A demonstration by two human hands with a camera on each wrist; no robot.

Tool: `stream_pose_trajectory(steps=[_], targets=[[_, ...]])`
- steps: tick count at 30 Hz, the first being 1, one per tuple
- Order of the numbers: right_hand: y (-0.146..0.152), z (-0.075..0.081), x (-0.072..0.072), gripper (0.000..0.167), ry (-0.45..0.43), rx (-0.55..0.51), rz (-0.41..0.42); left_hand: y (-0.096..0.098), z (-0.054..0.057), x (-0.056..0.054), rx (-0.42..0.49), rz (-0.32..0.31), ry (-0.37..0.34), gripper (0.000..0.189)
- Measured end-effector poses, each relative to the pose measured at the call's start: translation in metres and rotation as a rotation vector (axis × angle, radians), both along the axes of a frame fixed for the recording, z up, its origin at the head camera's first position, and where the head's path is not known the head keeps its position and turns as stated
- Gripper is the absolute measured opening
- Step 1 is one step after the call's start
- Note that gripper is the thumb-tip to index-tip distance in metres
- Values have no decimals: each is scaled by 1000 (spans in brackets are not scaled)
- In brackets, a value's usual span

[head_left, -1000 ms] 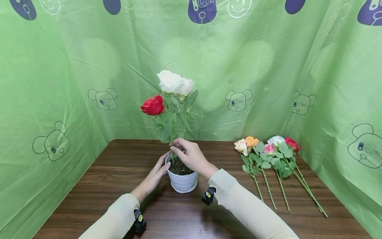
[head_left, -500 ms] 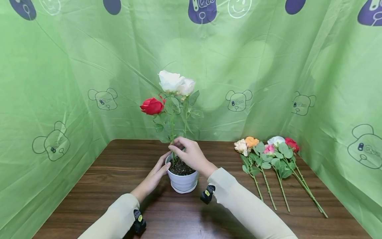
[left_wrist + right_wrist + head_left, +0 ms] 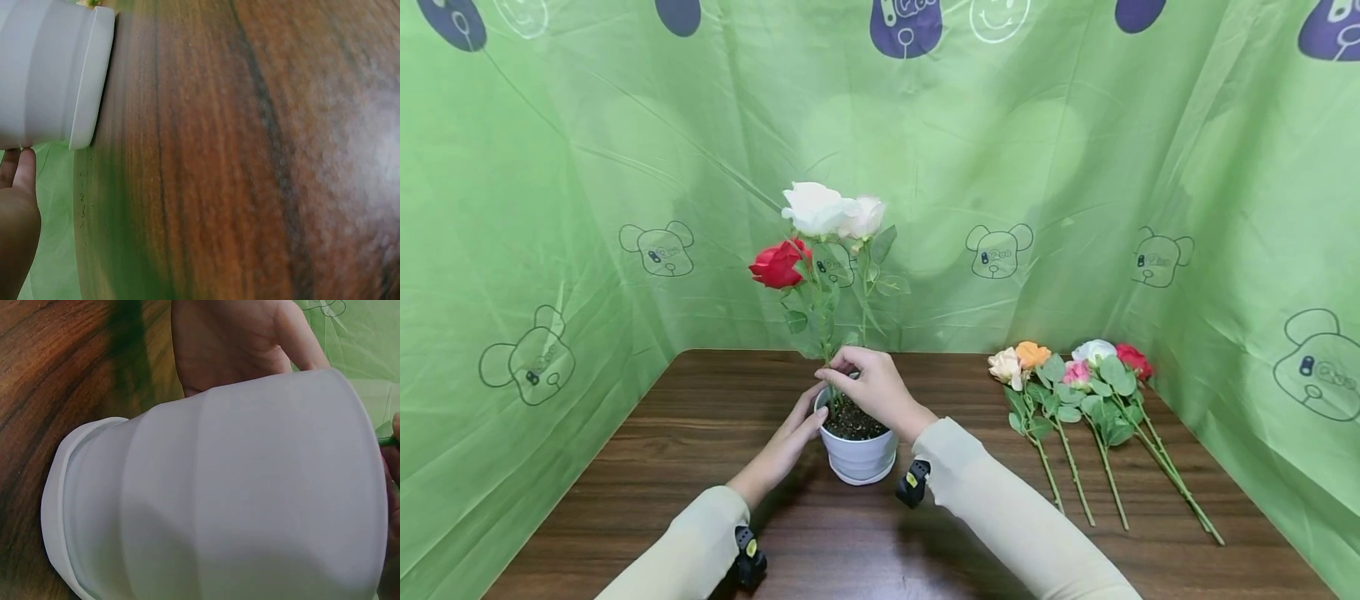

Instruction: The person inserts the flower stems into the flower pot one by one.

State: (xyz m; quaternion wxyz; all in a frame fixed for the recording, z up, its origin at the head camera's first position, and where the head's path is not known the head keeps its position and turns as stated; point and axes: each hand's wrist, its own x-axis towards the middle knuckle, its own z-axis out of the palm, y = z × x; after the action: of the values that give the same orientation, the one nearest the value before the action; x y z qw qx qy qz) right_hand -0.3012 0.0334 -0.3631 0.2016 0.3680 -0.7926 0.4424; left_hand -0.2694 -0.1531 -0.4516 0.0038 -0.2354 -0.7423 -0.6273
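While the dark wood table (image 3: 715, 433) and the white flowerpot (image 3: 859, 457) upon it have kept their places over the last half second, the larger white rose (image 3: 815, 208) has swung leftward and dipped slightly, coming more nearly over the red rose (image 3: 777, 265). The left hand (image 3: 793, 425) stays wrapped against the pot's left side, thumb at the rim; the right hand (image 3: 880, 387) has shifted left with the bloom, its thumb and fingers pinching a green stem (image 3: 387, 441) just above the pot. That suggests the lean of this flower is being corrected and its stem is not yet settled, with the left hand as brace. The pot stands upright, smooth and stepped in broad bands that narrow towards a matching saucer (image 3: 92, 81). Above it the larger white rose is full and ruffled, bright enough to wash out its petals, and overlaps a paler, faintly pink rose (image 3: 865, 217) at its right; the red one sits lower. Leafy stems run down close together at the pot's left, so which belongs to which bloom is hard to tell near the fingers. Dark, crumbly soil (image 3: 853, 421) shows inside the rim, flecked with pale grains.
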Motion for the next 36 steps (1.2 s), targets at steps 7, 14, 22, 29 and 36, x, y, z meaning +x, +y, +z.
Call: stream_pose_trajectory(steps=[7, 14, 22, 29, 36], targets=[[-1, -6, 0, 22, -66, 81, -5, -2, -1, 0, 10, -11, -18, 48], [-3, -9, -2, 16, -28, 86, 53, -2, -1, 1, 10, 15, -47, 53], [0, -11, -2, 14, -19, 115, 87, 0, -1, 1, -6, 41, -38, 49], [1, -12, -2, 12, 36, 124, 78, 1, 0, 1, -12, 42, -47, 48], [-1, -12, -3, 16, 23, 140, 42, 1, 0, 2, 5, 37, -54, 51]])
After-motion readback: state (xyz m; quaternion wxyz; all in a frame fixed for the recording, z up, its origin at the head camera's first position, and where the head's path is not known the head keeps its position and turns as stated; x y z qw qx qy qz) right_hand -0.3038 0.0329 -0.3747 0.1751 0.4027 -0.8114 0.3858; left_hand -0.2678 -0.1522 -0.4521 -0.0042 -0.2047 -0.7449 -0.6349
